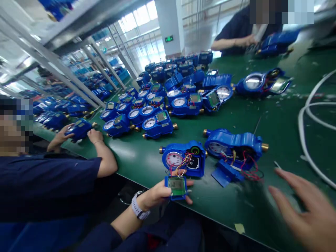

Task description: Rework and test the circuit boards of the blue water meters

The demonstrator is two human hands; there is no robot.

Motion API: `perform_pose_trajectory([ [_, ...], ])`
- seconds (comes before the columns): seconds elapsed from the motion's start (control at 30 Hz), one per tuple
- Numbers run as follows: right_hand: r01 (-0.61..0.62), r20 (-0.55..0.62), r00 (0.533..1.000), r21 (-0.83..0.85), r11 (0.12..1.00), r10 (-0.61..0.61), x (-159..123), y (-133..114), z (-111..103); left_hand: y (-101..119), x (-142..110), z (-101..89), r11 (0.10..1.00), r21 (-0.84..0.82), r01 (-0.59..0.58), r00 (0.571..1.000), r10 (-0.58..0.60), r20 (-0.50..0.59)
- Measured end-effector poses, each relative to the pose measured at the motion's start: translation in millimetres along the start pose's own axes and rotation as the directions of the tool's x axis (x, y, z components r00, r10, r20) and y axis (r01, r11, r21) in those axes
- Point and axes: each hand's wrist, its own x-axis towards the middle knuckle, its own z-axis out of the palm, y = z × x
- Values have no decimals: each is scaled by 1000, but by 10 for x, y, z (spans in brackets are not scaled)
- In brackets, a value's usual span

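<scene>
My left hand (pixel 160 192), with a watch on its wrist, grips a blue-framed LCD display module (pixel 177 186), thumb on its front. Coloured wires run from it to an opened blue water meter (pixel 172 158) lying just beyond, its round dial and inner compartment showing. To the right lies a second opened water meter (pixel 236 141), with a blue cover (pixel 224 173) and loose red wires in front. My right hand (pixel 307 206) is over the table at the right, fingers apart and holding nothing. A small pale thing (pixel 277 164) is near its fingertip; its kind is unclear.
Several assembled meters (pixel 157 122) crowd the green table (pixel 131 154) ahead. Another opened meter (pixel 253 82) lies farther right, near a white hose (pixel 303 122). A co-worker's hands (pixel 96 135) hold a meter at left; another person (pixel 236 42) works opposite. Metal shelving (pixel 76 31) overhangs the left.
</scene>
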Motion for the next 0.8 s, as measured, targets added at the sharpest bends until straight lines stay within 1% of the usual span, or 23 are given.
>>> perform_pose_trajectory([
  [0.03, 73, 59, 995, 45, 996, -76, 122, -181, 70, 5, -16, 38, 1000, 15, 2, 999, -2, -34],
  [0.07, 157, 133, 977, 77, 985, -166, 242, -364, 143, 4, -27, 76, 1000, 31, 5, 998, -3, -69],
  [0.1, 247, 191, 949, 52, 968, -253, 354, -540, 205, -3, -35, 112, 998, 55, 5, 994, 1, -108],
  [0.17, 325, 221, 924, -23, 946, -312, 545, -844, 252, -18, -43, 174, 989, 148, -15, 978, 46, -205],
  [0.23, 350, 261, 915, -130, 928, -308, 688, -1051, 163, -25, -48, 226, 962, 267, -48, 938, 136, -319],
  [0.3, 343, 299, 915, -224, 912, -271, 813, -1156, -22, -21, -51, 275, 938, 338, -84, 877, 231, -422],
  [0.37, 339, 335, 910, -264, 903, -244, 974, -1186, -194, -19, -51, 325, 938, 318, -142, 831, 287, -476],
  [0.4, 348, 363, 899, -252, 903, -246, 1076, -1188, -237, -21, -46, 351, 944, 274, -182, 818, 300, -491],
  [0.43, 364, 405, 878, -216, 906, -256, 1188, -1188, -239, -27, -37, 376, 950, 220, -222, 807, 305, -506],
  [0.47, 382, 464, 843, -158, 910, -273, 1304, -1190, -194, -35, -25, 401, 952, 168, -256, 798, 306, -519],
  [0.5, 399, 535, 790, -79, 913, -300, 1418, -1196, -108, -43, -9, 426, 951, 117, -285, 790, 302, -533],
  [0.57, 393, 668, 662, 77, 916, -340, 1612, -1228, 149, -53, 28, 477, 938, 26, -347, 767, 299, -568],
  [0.63, 349, 753, 555, 174, 921, -353, 1747, -1283, 432, -46, 63, 524, 912, -47, -408, 740, 300, -602],
  [0.7, 282, 825, 452, 229, 932, -340, 1831, -1348, 657, -20, 88, 563, 882, -105, -459, 716, 298, -631],
  [0.8, 163, 916, 281, 247, 955, -285, 1896, -1429, 837, 30, 110, 599, 866, -108, -488, 690, 307, -656],
])
